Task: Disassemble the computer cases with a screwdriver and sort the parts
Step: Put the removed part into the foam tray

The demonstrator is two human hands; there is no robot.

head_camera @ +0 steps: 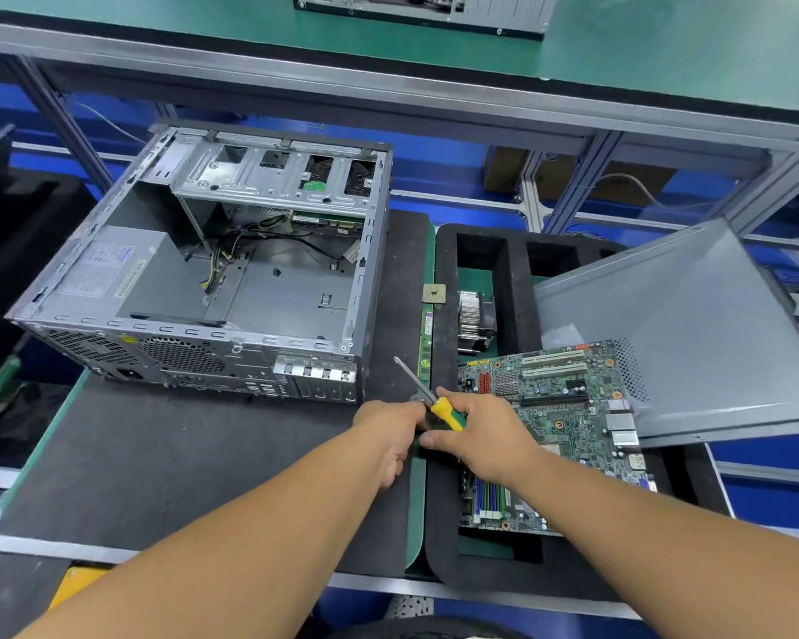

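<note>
Nearest the camera, both hands are meeting over the table edge, the right hand (483, 433) gripping the yellow screwdriver (439, 405) and the left hand (390, 438) curling round its dark end. Just beyond, the motherboard (568, 408), heatsink (473, 315) and side panel (693, 325) are already lying sorted in the foam tray (444, 537). Farther left, the computer case (204, 269) is sitting open, still keeping its power supply (107, 269), cables and drive cage, so roughly half seems left.
</note>
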